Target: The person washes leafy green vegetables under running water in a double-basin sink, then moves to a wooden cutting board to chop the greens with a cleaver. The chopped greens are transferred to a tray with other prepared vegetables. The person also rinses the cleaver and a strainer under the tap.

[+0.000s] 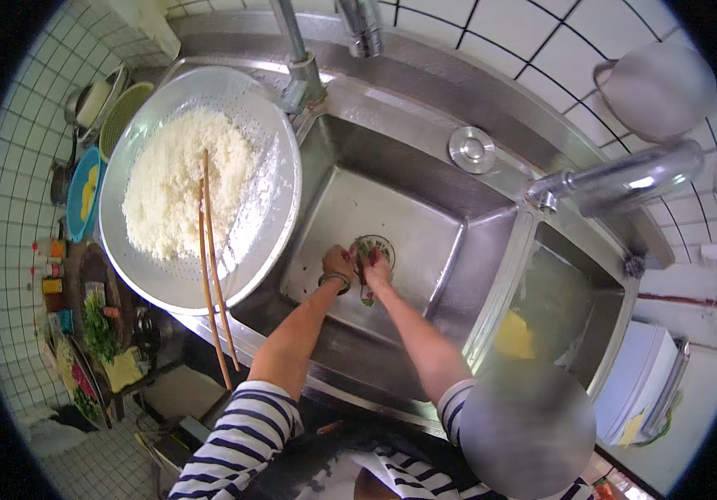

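Observation:
Both hands are low in the large steel sink basin (383, 196), over its round drain (388, 248). A small clump of leafy green scraps (368, 245), with some dark red in it, lies between them at the drain. My right hand (378, 272) has its fingers closed on these scraps, and a bit of green (367, 296) shows just below it. My left hand (339, 262), with a bracelet at the wrist, is beside the drain with curled fingers. What it holds, if anything, is too small to make out.
A large perforated metal colander (279, 200) of white rice (179, 187) stands left, with long chopsticks (208, 242) in it. A faucet (625, 179) reaches over the right basin (550, 283), which holds water and something yellow (514, 337). A drain plug (472, 150) sits on the rim.

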